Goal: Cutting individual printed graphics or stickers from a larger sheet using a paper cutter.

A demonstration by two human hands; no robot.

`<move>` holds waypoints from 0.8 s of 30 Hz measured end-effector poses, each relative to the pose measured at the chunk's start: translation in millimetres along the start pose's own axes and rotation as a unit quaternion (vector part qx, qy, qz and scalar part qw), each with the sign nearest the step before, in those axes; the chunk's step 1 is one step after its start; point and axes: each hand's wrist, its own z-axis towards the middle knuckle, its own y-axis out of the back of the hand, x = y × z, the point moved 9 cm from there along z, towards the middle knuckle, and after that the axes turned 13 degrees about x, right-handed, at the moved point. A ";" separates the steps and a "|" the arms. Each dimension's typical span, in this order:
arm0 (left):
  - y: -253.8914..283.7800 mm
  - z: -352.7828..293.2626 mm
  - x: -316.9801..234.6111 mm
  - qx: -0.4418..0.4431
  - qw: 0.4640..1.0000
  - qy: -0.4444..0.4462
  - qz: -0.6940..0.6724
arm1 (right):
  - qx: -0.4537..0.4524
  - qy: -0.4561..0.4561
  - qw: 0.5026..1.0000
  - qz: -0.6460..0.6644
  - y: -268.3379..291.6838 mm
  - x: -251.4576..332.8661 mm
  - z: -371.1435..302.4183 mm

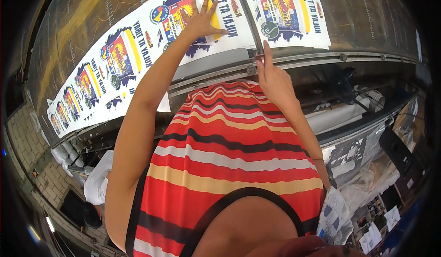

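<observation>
A long white printed sheet point(151, 32) with a repeated colourful design in blue, yellow and red lies along the worktable. My left hand point(204, 22) rests flat on it, fingers spread. A narrow metal straightedge point(248, 13) crosses the print, and a printed section point(317, 32) lies on its right side. At the straightedge's near end is my right hand point(277, 81), index finger stretched forward and thumb closed in against a small reddish item. The fingers mostly cover that item, so its kind cannot be made out.
A metal rail point(317, 60) runs along the near edge of the dark, scratched tabletop point(367, 18). Below it are pale rolls point(340, 117). Clear plastic wrapping point(367, 183) and a black chair-like object point(396, 151) are at right. A brick-patterned floor point(32, 137) shows at left.
</observation>
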 end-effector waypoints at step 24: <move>0.9 1.1 -3.1 0.059 0.998 -0.007 -0.010 | -0.085 -0.018 0.900 0.426 15.7 -104.6 80.0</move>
